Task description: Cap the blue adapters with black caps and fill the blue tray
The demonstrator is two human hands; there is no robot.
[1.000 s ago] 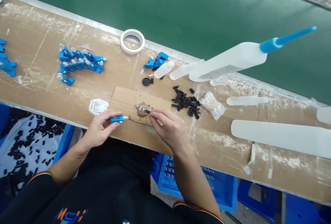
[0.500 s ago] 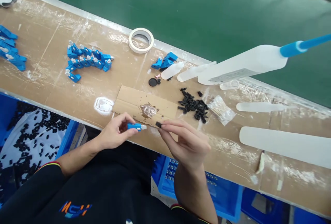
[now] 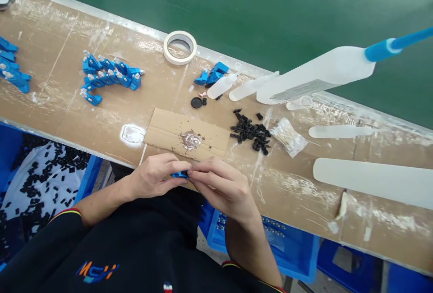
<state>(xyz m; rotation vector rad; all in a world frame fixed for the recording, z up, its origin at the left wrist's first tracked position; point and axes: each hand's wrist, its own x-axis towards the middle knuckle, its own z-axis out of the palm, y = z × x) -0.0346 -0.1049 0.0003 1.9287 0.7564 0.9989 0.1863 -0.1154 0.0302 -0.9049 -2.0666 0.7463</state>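
Shirt [image 3: 145,250] logo [image 3: 97,272]: orange/blue letters, hard to read. L hand [image 3: 154,176] pinched blue pt [image 3: 178,174] by surface [image 3: 291,167] near edge; R hand [image 3: 225,185] fingers curled at its R end, couldn't tell grip. Far: lg bottle [image 3: 320,74], label [image 3: 301,90] illegible.

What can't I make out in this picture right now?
Head view:
Blue piece: mostly hidden by the left hand and right hand.
Anything between the right hand's fingers: covered by them.
Blue nozzle, tip: cut off by the right edge.
Bottle label, print: too small and blurred.
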